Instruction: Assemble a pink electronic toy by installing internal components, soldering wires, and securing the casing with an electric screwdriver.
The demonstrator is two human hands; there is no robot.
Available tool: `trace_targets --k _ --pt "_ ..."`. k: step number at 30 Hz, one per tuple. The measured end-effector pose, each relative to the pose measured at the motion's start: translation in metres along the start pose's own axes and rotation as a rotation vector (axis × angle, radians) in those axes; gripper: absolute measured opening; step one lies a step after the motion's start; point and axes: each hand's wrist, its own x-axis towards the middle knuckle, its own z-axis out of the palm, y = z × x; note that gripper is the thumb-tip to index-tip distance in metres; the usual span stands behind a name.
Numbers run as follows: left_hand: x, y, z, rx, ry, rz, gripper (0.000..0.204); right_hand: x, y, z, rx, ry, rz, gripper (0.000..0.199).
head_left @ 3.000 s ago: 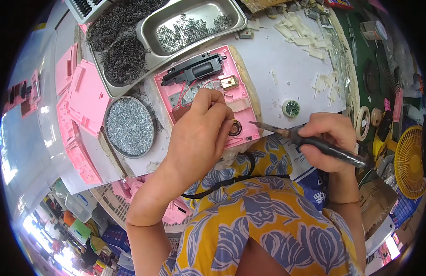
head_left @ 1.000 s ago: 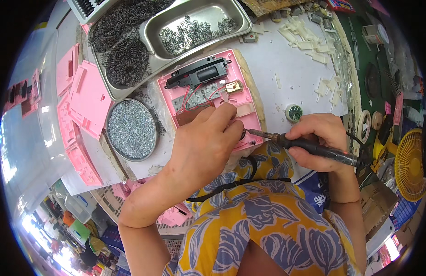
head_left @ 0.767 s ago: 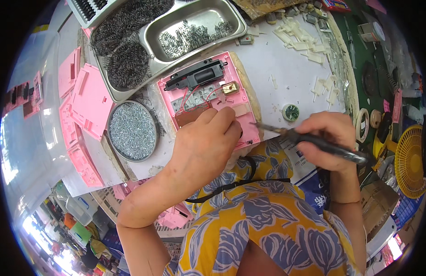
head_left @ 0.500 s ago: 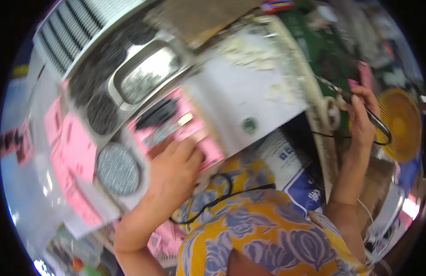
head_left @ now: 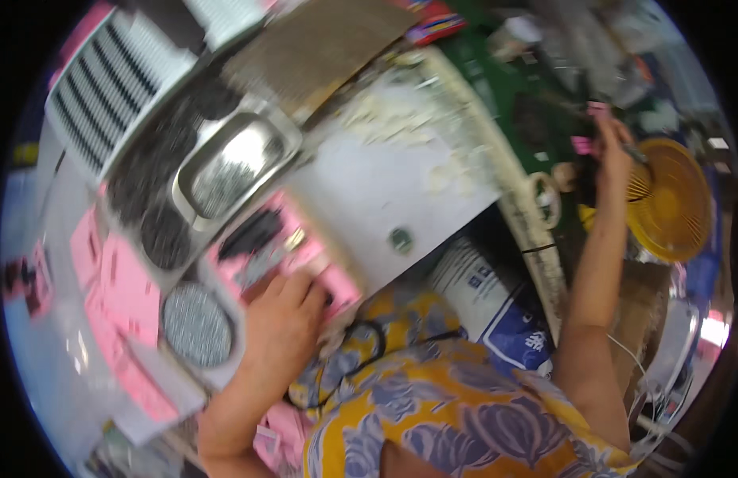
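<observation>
My left hand (head_left: 283, 317) rests on a pink block (head_left: 343, 285) at the middle left. Its fingers are curled and pressed together; what they pinch is hidden. On the block lie a black part (head_left: 251, 233) and a small gold-coloured piece (head_left: 295, 238). Out to the far right, my right hand (head_left: 614, 151) is closed round what looks like a soldering iron (head_left: 636, 152). Only a dark end shows beside the fingers, and blur hides the tip. Pink pieces (head_left: 581, 145) are close to that hand.
A metal tray (head_left: 195, 213) with shiny bits stands behind the block, a round dish (head_left: 197, 325) of silvery pieces to its left. Small pale pieces (head_left: 385, 119) lie on white paper (head_left: 345, 191). A yellow basket (head_left: 694, 199) is by my right forearm; pink sheets (head_left: 130, 279) lie far left.
My right hand has moved up and away with the dark tool, toward the pink pieces near the basket. My left hand stays at the pink block. The whole view has shifted slightly.
</observation>
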Motion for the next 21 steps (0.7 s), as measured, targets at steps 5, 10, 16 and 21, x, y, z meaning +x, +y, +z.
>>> trace_targets --k 5,10,16,21 --pt "-0.006 0.0 -0.009 -0.055 -0.028 -0.086 0.019 -0.033 -0.003 0.016 0.354 -0.098 0.362 0.048" --pt "-0.008 -0.006 -0.005 -0.125 0.0 -0.091 0.024 -0.091 -0.006 0.011 0.795 -0.482 0.479 0.056" --pt "-0.002 -0.011 0.001 -0.179 0.047 -0.08 0.022 -0.16 -0.064 0.083 0.458 -0.576 0.242 0.057" --pt "-0.007 -0.012 0.003 -0.27 0.117 -0.133 0.022 -0.188 -0.079 0.122 0.34 -0.768 0.066 0.041"
